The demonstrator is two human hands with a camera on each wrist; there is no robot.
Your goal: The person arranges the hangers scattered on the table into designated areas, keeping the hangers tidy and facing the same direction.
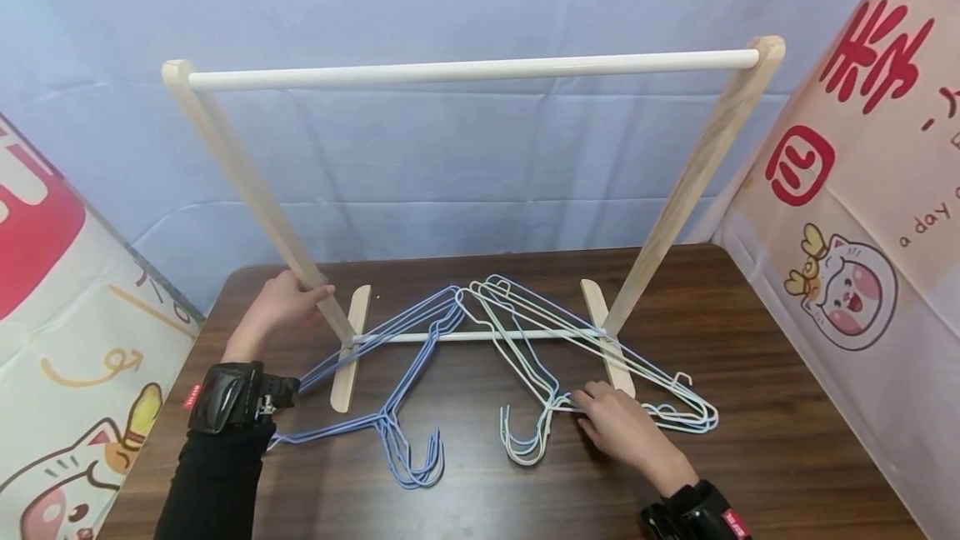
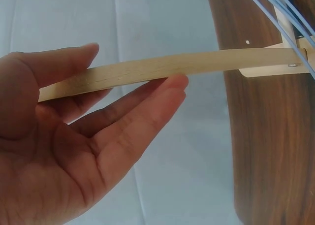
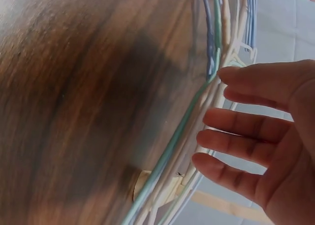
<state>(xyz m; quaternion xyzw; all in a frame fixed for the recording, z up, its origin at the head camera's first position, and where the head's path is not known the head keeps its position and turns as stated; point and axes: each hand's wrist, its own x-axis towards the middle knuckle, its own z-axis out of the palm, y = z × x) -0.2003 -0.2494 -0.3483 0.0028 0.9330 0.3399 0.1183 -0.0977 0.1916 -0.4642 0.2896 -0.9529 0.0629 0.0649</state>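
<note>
In the head view, my left hand holds the left post of a wooden rack low down. The left wrist view shows the thumb on one side of that post and fingers on the other. My right hand, fingers fairly straight, is at the lower bar of a stack of white, green and blue wire hangers. In the right wrist view, its fingertips are against or just beside the hanger wires; firm contact cannot be told. Several blue hangers lie left of that stack, hooks toward me.
The rack's white top rail spans above the table, and a lower rail joins its wooden feet. A light blue cloth hangs behind. Printed cloths stand at both sides.
</note>
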